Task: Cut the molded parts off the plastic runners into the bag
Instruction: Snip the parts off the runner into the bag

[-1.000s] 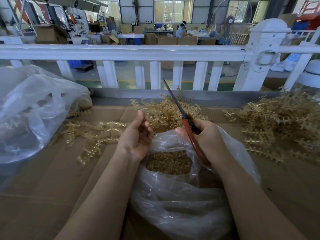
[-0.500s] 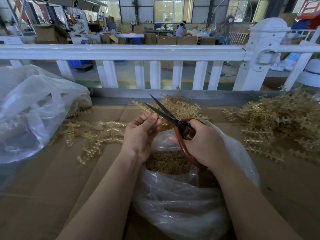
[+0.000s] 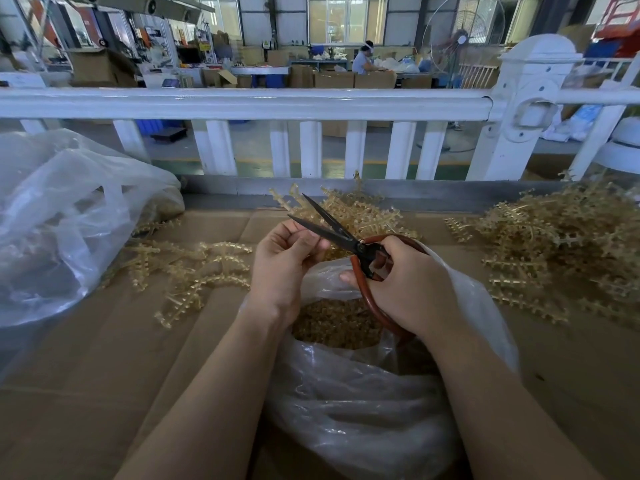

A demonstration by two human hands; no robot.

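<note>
Right hand (image 3: 408,282) grips red-handled scissors (image 3: 349,244), blades apart, over the open bag (image 3: 363,403) of cut parts (image 3: 336,327). Left hand (image 3: 284,261) fingers curled beside the blades; held piece not discernible. Uncut runners (image 3: 187,268) lie left on the desk (image 3: 104,375).

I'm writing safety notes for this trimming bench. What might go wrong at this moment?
The open scissors have their lower blade lying against the left hand fingertips; closing could nick them. The cut also sits beyond the bag mouth's far edge, so a part might drop onto the cardboard.
</note>
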